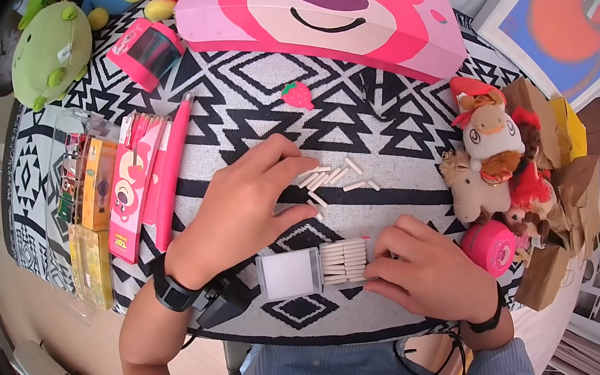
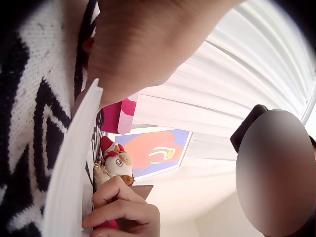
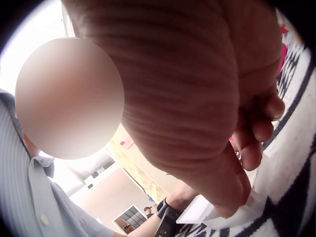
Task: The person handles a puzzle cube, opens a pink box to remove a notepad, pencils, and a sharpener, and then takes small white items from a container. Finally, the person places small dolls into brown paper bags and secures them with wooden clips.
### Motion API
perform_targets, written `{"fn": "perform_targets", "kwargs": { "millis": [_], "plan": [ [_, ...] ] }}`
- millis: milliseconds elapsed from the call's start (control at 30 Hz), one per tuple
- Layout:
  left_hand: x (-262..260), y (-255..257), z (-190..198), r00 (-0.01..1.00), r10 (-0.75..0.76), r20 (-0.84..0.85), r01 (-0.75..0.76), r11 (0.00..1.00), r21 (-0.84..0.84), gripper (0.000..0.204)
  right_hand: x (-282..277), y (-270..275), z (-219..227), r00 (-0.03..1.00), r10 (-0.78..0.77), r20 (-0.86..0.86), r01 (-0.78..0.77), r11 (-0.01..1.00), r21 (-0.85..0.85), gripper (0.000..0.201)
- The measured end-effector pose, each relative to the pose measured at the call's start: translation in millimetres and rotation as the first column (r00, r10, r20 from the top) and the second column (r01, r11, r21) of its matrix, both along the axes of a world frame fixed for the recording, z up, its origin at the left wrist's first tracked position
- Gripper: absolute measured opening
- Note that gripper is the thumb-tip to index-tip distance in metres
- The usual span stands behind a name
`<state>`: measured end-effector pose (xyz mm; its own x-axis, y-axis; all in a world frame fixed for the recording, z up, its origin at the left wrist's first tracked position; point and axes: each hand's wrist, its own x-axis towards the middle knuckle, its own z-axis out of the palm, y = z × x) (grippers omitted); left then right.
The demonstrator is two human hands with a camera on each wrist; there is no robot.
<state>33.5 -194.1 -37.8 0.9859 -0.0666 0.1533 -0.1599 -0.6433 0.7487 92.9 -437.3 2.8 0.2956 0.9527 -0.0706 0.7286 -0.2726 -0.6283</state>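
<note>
In the left wrist view, the left hand (image 1: 245, 203) blocks its own fingertips; in the right wrist view, the palm of the right hand (image 1: 423, 270) covers much of the clear plastic hinged box (image 1: 289, 275). From the head, the left grip is loose, thumb and fingers parted over scattered short white cylindrical sticks (image 1: 334, 176), some partly hidden at the fingertips. The right grip grasps the box's right end, hiding that edge.

The box lies open on the counter (image 1: 252, 121), draped in black-and-white patterned cloth, near the person. Of its 2 halves, the left shows a plain white inside; the right holds stacked white sticks in 2 columns. At the far side, a large pink bear-faced box (image 1: 317, 39) is cut off by the top edge. The brown paper bag (image 1: 584, 197) stands behind plush toys (image 1: 481, 193); its contents are hard to make out.
</note>
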Motion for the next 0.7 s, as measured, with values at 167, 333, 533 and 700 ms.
{"fn": "perform_targets", "kwargs": {
  "millis": [167, 333, 533, 700],
  "plan": [
    [3.1, 0.3, -4.9, 1.0, -0.004, -0.01, 0.003, 1.0, -0.02, 0.038, -0.6, 0.2, -1.5, 1.0, 0.017, -0.014, -0.017, 1.0, 0.001, 0.016],
    [4.6, 1.0, -5.2, 0.999, -0.038, 0.033, 0.039, 0.998, -0.049, 0.028, -0.7, 0.4, 0.5, 0.999, 0.021, -0.032, -0.021, 1.0, -0.006, 0.015],
    [4.2, 1.8, -5.1, 0.997, -0.072, 0.034, 0.074, 0.996, -0.051, 0.028, -2.1, 0.6, -1.6, 0.998, 0.045, -0.037, -0.046, 0.999, -0.017, 0.014],
    [5.1, -2.3, 1.9, 0.999, -0.051, 0.016, 0.052, 0.997, -0.06, 0.028, -2.1, -0.2, -3.2, 0.997, 0.074, -0.029, -0.075, 0.997, -0.016, 0.015]
  ]
}}
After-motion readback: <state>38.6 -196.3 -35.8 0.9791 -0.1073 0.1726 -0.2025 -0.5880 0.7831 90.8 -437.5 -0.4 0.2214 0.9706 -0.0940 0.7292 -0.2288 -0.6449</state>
